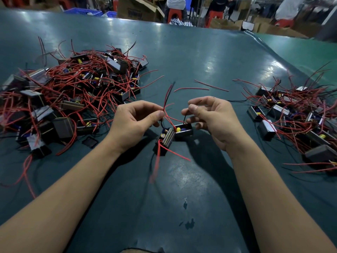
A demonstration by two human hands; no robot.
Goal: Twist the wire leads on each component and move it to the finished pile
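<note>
Left hand (135,117) has thumb and fingers (158,114) pinched on a bundle of red and black wire leads (166,99), which fan up and away from the pinch. Right hand (209,115) is curled too, thumb against forefinger, and it looks like it's nipping a single thin black lead (185,119) that runs down into the box below. Can't quite tell how firm that pinch is, the wire's tiny.

Right under and between the two hands are two components touching each other: the right component (183,130), open side up with yellow and blue parts showing, lying roughly left to right, and the left component (165,140), tipped on its side with its long axis running toward the camera and more red leads trailing off its near end. Whether they're resting on the tabletop (191,57) or dangling by the leads, I can't say for sure.

The bit that matters, I reckon: the leads go up from the boxes to the fingers, so the twist happens above the boxes, with both hands about equally close. Then it's a sideways move. The big tangled pile (73,92) sits off to the left, the smaller pile (295,115) off to the right. My guess is the smaller one's the finished lot, so the right hand's nearer for the drop-off.
</note>
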